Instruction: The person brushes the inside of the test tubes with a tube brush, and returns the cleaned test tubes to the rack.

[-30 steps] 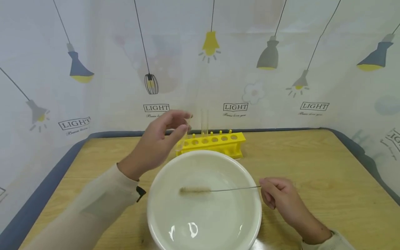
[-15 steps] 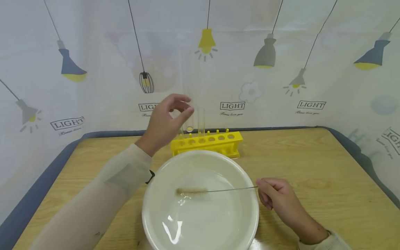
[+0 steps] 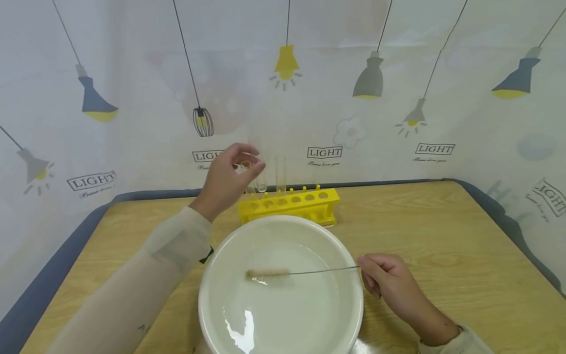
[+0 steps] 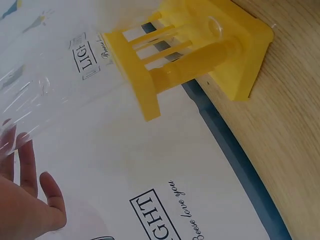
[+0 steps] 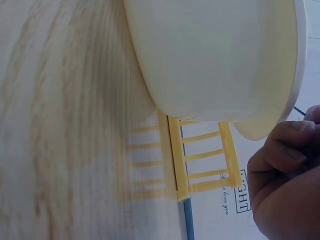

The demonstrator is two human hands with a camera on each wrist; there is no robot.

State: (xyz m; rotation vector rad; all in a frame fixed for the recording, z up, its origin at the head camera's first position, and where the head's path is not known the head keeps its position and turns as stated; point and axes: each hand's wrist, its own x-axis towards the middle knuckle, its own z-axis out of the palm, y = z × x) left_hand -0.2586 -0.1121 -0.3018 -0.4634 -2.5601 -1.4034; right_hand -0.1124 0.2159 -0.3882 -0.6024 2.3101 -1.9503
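Here, a person's two hands work over a wooden table (image 3: 442, 231), seen from above. The left hand (image 3: 226, 179), raised beyond the far left side of a white basin (image 3: 349, 305), grasps a clear test tube (image 3: 262, 187) between thumb and curled fingers. The tube's rounded bottom hangs just above a yellow rack (image 3: 288, 208), toward its left end; the glass is so transparent that its upper part is hard to make out. The rack stands just behind the basin. A second tube (image 3: 280, 176) stands upright in the rack's third hole from the left, and another clear tube (image 3: 249, 187) shows farther left, close to the hand. The right hand (image 3: 395, 285), beside the basin's right rim, pinches the thin wire handle of a brush (image 3: 268, 274). Its tan bristled end points left over the clear water (image 3: 287, 314) in the basin; whether the bristles touch the water is unclear. Behind the table hangs a pale backdrop (image 3: 398, 162) printed with pendant lamps and the word "LIGHT".
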